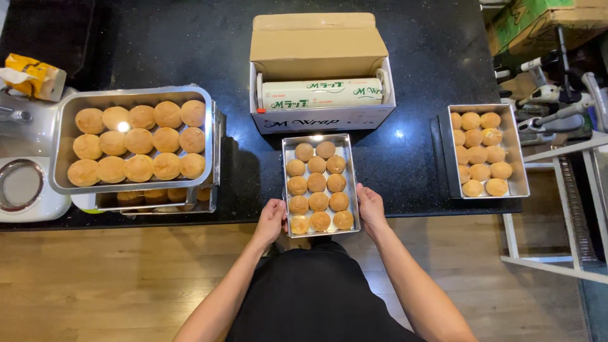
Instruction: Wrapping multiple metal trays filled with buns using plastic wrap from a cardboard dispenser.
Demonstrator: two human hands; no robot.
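Head view: left hand (272, 220) and right hand (369, 207) each grip a side of bun tray (351, 183) on tabletop (190, 57).

An open cardboard box (318, 69) with a white, green-lettered front stood mid-desk, holding a white wrap roll (322, 94). A yellow-and-white bag (33, 75) lay at far left. Green and brown cartons (544, 22) sat at top right.
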